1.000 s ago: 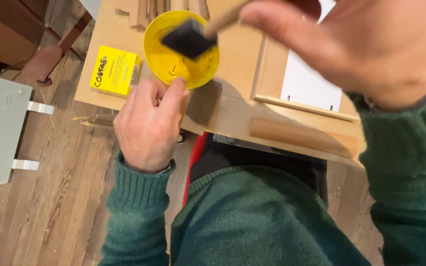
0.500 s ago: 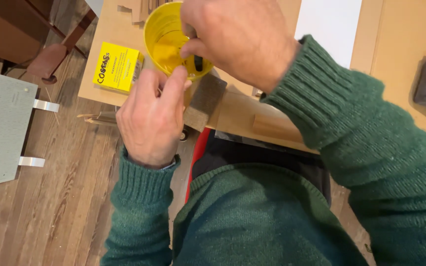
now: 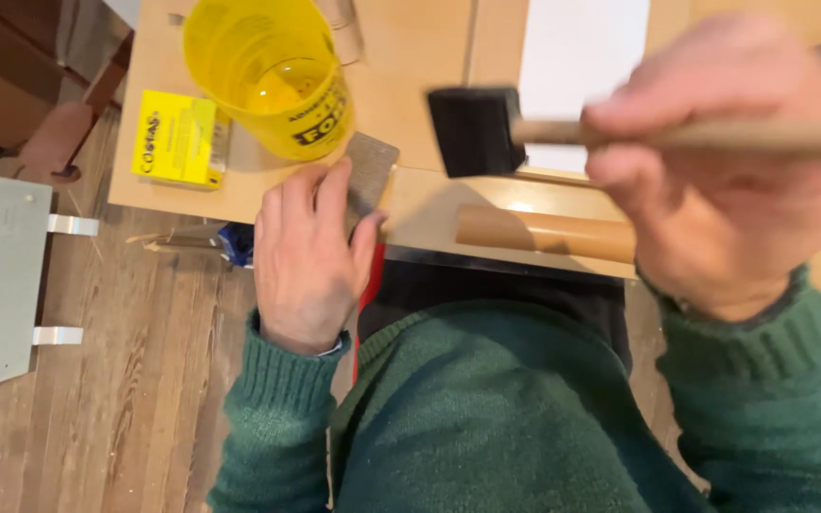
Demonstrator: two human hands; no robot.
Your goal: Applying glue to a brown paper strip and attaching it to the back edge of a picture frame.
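Above the pale wooden table point(image 3: 429, 38), the right hand point(image 3: 734, 180) pinches the round wooden handle of a black foam brush point(image 3: 475, 130). Its left hand point(image 3: 308, 256) lies spread on a grey flat piece point(image 3: 372, 171), beside a yellow plastic cup point(image 3: 268, 71) holding clear liquid.

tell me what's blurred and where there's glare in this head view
Head view: the right hand and the foam brush it holds are smeared by motion and closeness; the left hand, flat by a grey sanding block, is sharper. The yellow cup glows where light passes through it, and a small bright glint sits on the wooden dowel.
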